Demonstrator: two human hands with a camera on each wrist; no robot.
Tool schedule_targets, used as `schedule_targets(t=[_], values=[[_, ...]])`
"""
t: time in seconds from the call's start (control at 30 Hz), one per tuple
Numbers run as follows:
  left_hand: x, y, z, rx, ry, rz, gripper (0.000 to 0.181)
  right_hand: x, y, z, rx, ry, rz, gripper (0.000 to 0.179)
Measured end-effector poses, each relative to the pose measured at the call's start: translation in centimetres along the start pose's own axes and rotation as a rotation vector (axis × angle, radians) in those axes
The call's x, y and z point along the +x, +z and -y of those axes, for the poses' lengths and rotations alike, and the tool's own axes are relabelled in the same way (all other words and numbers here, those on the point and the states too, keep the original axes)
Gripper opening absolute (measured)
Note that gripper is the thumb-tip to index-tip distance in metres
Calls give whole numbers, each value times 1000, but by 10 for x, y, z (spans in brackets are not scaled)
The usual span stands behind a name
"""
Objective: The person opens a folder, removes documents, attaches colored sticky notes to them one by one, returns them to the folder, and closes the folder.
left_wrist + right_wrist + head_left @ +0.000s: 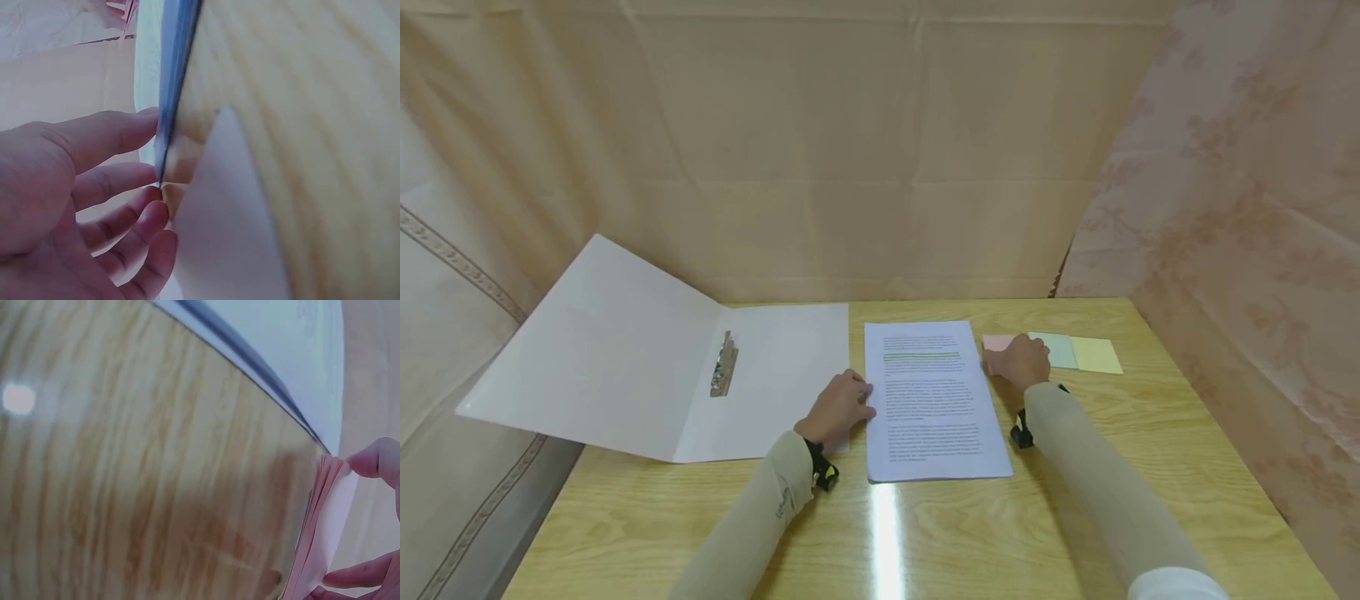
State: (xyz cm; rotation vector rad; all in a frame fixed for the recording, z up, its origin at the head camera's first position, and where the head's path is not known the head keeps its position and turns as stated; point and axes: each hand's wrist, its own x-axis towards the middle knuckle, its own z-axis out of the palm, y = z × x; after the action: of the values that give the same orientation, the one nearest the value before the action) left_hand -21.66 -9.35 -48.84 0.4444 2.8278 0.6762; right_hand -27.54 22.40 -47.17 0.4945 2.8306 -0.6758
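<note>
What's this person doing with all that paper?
The person's left grip is touching the left edge of some printed pages, and the right grip is holding a pink notepad beside them. Green notes and yellow notes lie farther right. A white folder with a metal clip is open on the left, with the pages outside it.

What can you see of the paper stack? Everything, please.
The paper stack is white sheets, the top one bearing paragraphs of dark print, too small to read, with green-marked lines near the top. It lies roughly flat on the wood-look table, long sides running away from the wearer, between the open folder and the pink pad. The left grip touches its left edge.
</note>
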Motion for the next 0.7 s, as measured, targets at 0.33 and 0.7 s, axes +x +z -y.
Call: schedule_targets(t=[0.33,0.7], values=[[3,-1,2,-39,-37,-7,42,-8,-3,2,80,-116,19,59],[-4,3,-12,-98,19,-233,29,-31,7,22,204,-141,96,81]])
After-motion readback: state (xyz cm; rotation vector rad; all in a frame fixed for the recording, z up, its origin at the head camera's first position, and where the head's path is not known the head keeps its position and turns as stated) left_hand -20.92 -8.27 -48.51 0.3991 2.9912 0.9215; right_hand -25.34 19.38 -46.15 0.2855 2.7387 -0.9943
